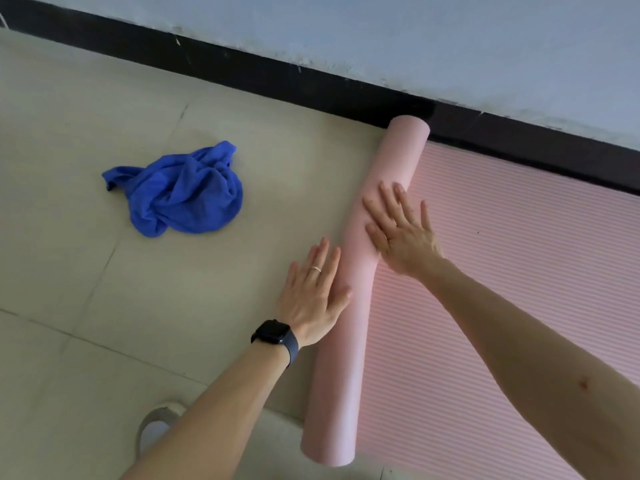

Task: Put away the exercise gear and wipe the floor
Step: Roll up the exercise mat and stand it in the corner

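Observation:
A pink exercise mat lies on the pale tiled floor, partly rolled: the roll (349, 358) runs from the near edge up to the wall, and the flat ribbed part (502, 271) spreads to its right. My left hand (311, 296) rests flat against the roll's left side, fingers apart, with a ring and a dark watch on the wrist. Farther up, my right hand (401, 233) presses flat on top of the roll, fingers spread. Neither hand grips anything. A crumpled blue cloth (180, 192) lies on the floor to the left, apart from the mat.
A black skirting board (242, 71) runs along the blue-grey wall (415, 36) at the far side; the roll's far end touches it. The toe of a grey shoe (156, 427) shows at the bottom left. Bare tiles (86, 323) stretch to the left.

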Demonstrator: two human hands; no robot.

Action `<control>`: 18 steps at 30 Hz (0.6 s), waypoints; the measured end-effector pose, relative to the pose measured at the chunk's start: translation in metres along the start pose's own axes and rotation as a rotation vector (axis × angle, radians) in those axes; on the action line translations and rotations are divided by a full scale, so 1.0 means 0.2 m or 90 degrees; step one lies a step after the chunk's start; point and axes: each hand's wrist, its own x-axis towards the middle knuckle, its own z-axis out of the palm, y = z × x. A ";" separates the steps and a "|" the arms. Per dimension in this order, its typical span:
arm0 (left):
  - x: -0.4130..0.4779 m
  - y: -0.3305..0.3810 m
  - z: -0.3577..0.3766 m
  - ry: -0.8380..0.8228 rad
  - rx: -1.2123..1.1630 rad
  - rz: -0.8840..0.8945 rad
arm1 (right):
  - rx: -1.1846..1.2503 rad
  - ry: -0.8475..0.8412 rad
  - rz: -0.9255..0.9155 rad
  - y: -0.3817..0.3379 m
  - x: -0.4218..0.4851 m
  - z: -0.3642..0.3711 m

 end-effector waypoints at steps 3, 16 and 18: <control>0.02 0.03 0.04 -0.045 0.054 0.033 | 0.061 0.019 0.005 0.02 -0.05 -0.04; 0.06 0.33 0.06 -0.014 -0.060 0.118 | 0.014 0.042 0.023 0.15 -0.10 -0.04; 0.09 0.26 0.02 0.011 -0.007 0.103 | 0.007 0.016 0.046 0.26 -0.19 -0.04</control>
